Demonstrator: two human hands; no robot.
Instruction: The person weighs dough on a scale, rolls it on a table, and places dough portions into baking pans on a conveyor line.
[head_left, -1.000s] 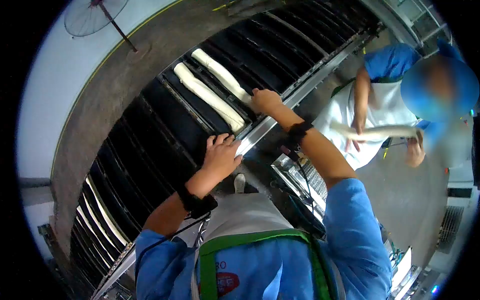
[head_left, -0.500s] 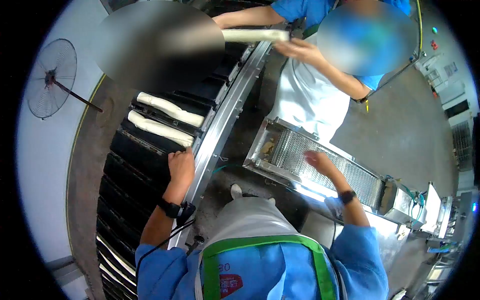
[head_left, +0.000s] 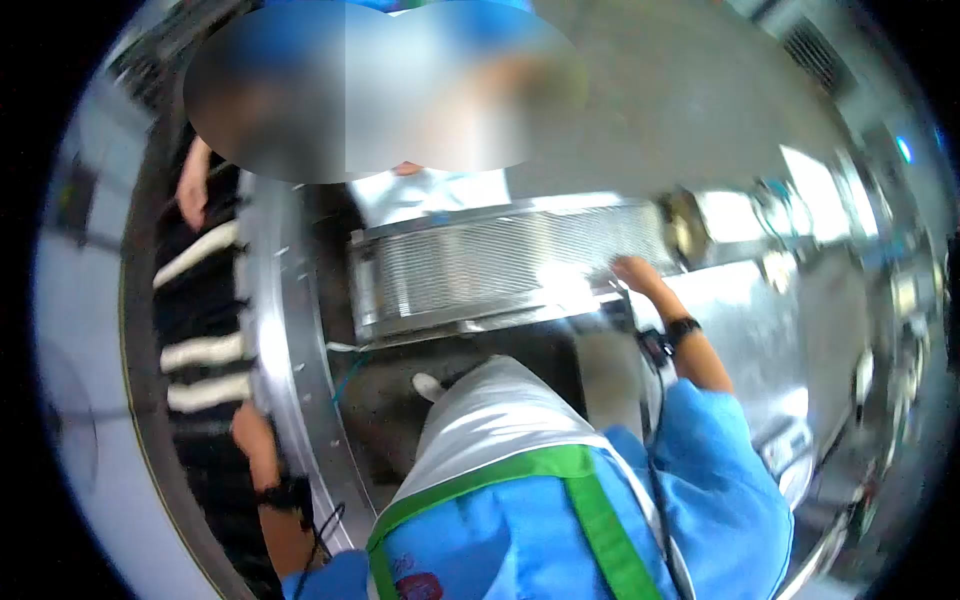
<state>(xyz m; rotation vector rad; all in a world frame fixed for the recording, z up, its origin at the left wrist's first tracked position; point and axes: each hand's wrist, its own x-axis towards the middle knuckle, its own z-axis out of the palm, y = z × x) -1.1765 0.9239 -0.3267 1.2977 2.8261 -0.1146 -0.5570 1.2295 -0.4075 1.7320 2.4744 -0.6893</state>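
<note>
Head view, left hand near lowest pale rounded roll, right hand near shiny textured metal bed, both grips unclear.

Bright glare whitens the metal rail and the mesh belt, while the slots and the floor below the belt sit in shadow, motion blur smears everything, fisheye distortion bends the edges into black corners, and masked patches hide the top.
</note>
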